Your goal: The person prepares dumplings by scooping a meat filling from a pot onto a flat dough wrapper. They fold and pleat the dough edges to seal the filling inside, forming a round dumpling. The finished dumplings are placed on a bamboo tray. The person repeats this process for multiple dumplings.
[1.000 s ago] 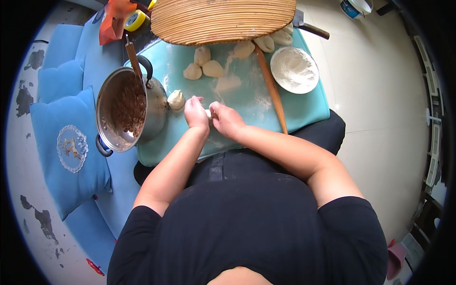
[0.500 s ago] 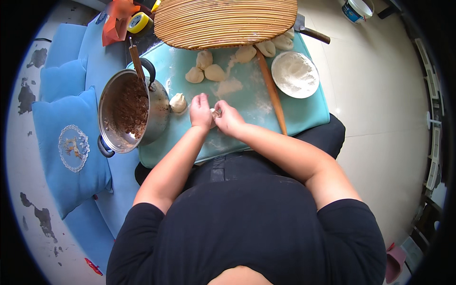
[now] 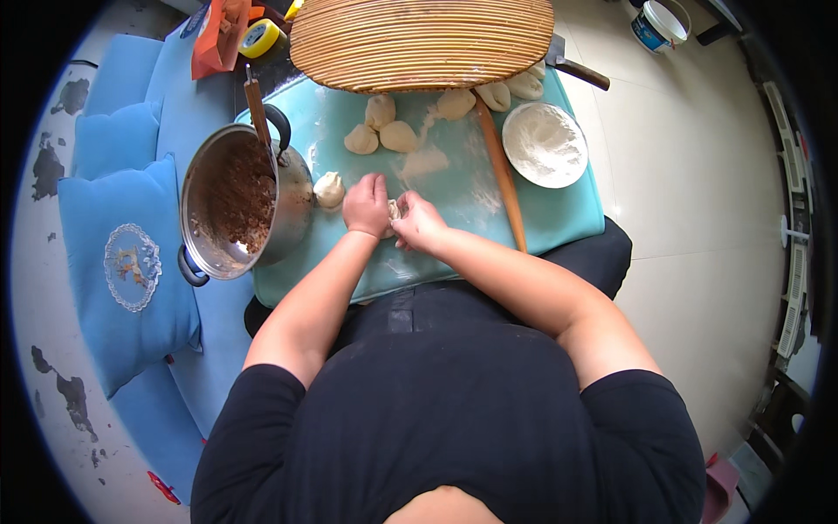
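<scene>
Between my hands is a small pleated bun (image 3: 394, 210) of pale dough, mostly hidden by fingers. My left hand (image 3: 367, 206) curls round its left side, back of the hand upward. With thumb and fingers, my right hand (image 3: 417, 223) pinches the dough's right edge. A finished-looking round bun (image 3: 329, 189) rests just left of my left hand, beside the steel pot (image 3: 301, 210). Brown minced filling (image 3: 244, 205) lines that pot, and a wooden-handled utensil (image 3: 257, 109) leans in it. Beyond my hands, several dough balls (image 3: 381, 112) lie on the floured teal board (image 3: 349, 284).
A rolling pin (image 3: 499, 170) lies to the right, next to a white bowl of flour (image 3: 546, 144). A slatted wooden tray (image 3: 423, 44) covers the far edge, with a knife (image 3: 580, 72) beside it. Yellow tape (image 3: 259, 39) sits far left, and a blue sofa (image 3: 188, 349) runs along the left.
My left hand has turned over the dough, its back now more upward. My right fingers have shifted slightly along the bun's edge. The whole view has moved a little.
</scene>
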`<state>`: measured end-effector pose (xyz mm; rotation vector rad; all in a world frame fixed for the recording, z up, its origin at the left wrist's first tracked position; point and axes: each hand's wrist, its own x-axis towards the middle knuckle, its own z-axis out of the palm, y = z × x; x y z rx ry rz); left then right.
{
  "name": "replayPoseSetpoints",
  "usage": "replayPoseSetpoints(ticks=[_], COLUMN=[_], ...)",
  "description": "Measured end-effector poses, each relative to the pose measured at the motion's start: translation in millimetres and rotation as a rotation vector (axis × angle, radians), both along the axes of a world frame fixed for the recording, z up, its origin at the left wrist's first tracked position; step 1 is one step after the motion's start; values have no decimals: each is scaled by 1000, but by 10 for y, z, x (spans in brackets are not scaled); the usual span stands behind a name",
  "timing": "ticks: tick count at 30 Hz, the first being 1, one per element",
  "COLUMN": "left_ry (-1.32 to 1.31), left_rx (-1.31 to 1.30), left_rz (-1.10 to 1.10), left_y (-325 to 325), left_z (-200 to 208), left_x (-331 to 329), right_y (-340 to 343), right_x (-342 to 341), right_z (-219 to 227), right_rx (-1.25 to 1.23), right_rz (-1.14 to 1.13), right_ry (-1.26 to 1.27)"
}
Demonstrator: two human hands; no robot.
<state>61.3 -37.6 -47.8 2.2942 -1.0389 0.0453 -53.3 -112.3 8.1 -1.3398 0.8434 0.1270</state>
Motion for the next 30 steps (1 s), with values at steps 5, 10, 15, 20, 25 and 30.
replayPoseSetpoints(ticks=[5, 10, 15, 20, 25, 30], left_ry=[599, -234, -171, 911, 136, -235], left_rx=[-295, 19, -13, -373, -75, 46], left_rz=[198, -168, -94, 555, 165, -138], left_y=[123, 124, 3, -47, 198, 8], left_z=[159, 158, 116, 299, 81, 159], left_x=[-309, -170, -44, -255, -294, 24], right_y=[69, 24, -76, 52, 71, -16], right_x=[-196, -288, -71, -85, -263, -219], right_z=[-114, -189, 14, -122, -217, -89], right_rx=[-810, -534, -145, -763, -612, -539], right_rz=[352, 142, 120, 254, 311, 230], right_ry=[-366, -269, 23, -335, -482, -284])
